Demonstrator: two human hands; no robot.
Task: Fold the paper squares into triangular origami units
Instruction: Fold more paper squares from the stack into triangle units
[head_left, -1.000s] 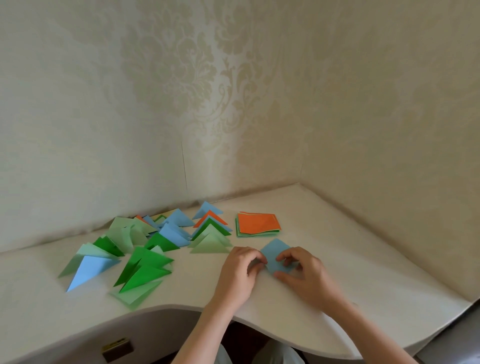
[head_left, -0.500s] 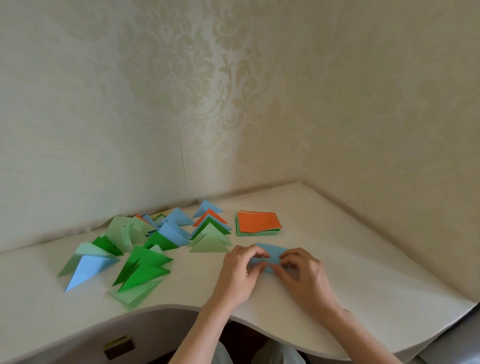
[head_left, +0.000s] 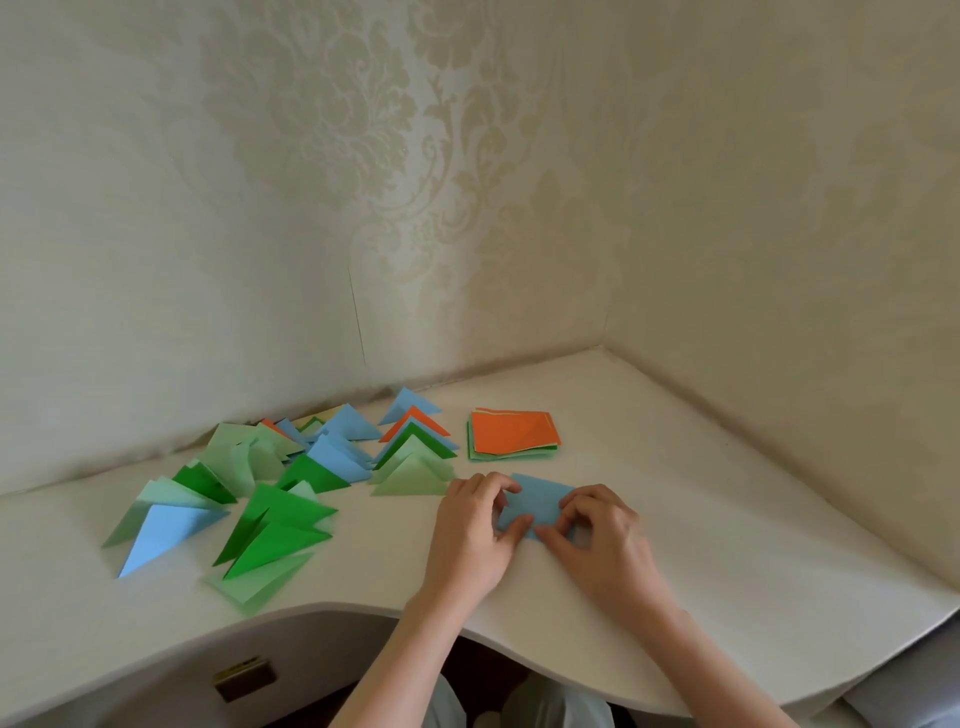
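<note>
Blue paper (head_left: 537, 501) is lying flat on the white desk (head_left: 727, 519) between my hands, just in front of the stack of squares (head_left: 514, 434) with the orange sheet on top. A second ago it was showing as an open diamond; now I am seeing it folded over into a narrower, roughly oblong shape — so the first fold is down and I am working the crease. My left hand (head_left: 475, 525) is curling over the sheet's left end, thumb and fingertips pinching it there. My right hand (head_left: 602, 535) is doing the same on the right end, fingers bent, thumb pressing along the near edge. To my left the folded triangles (head_left: 280, 493) are spreading across the desk in greens, blues and a little orange. I am judging this unit as only begun — the corner folds that make it a triangle are not yet done, and the stack is waiting.
</note>
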